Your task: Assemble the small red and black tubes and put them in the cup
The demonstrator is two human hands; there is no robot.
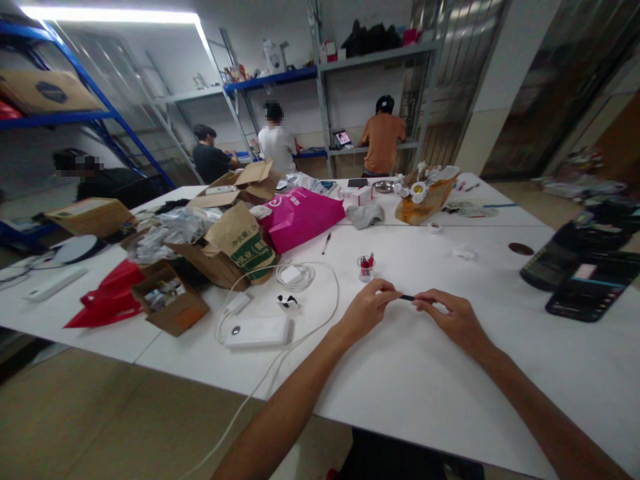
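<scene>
A thin black pen-like stick (407,297) is stretched level between my hands, just above the white table (425,387). My left hand (374,303) pinches one end and my right hand (447,313) pinches the other; only the short middle section shows, so its exact kind is unclear. Just beyond my left hand stands a small clear cup (366,275) with several red and dark slim pieces in it. A dark pen (327,243) lies farther off to the left.
Left of my arm lie a white power bank (257,332), looped white cable (338,293) and a small black-and-white item (287,302). Boxes, a brown paper bag (241,243) and a pink bag (303,217) crowd the left. A phone (593,287) leans at right. Several people sit behind.
</scene>
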